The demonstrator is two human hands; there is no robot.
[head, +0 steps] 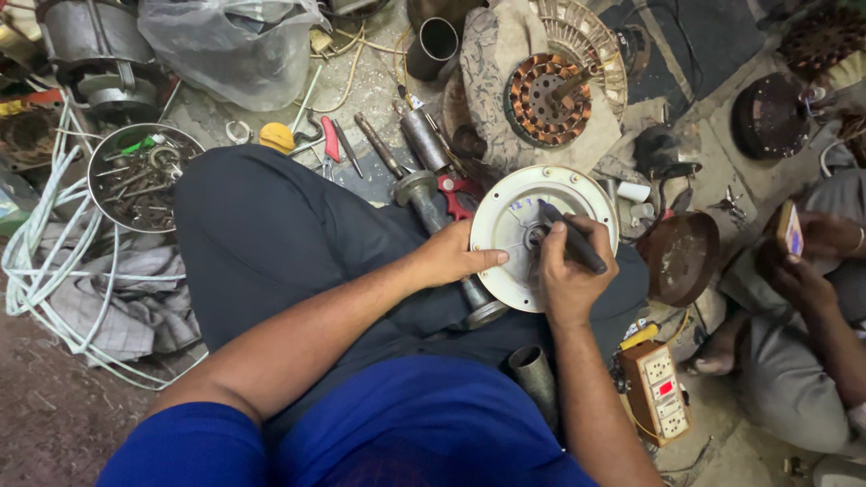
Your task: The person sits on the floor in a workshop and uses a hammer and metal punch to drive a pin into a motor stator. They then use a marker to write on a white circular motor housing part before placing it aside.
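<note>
Bowl of screws (pixel 142 180) (beside white cable (pixel 36 261))

Location: small repair workshop for electric motors/fans, work done seated on the floor. Evidence: copper-wound stator (pixel 547 99) lying on a cloth, round white motor cover (pixel 514 236) w/ centre bearing hole, steel shafts (pixel 424 144), metal bowl (pixel 144 177) full of screws & misc. hardware, red-handled pliers (pixel 330 140), coiled white cable (pixel 36 261), socket test board (pixel 662 393). Floor is bare concrete, stained, w/ parts scattered throughout.
</note>
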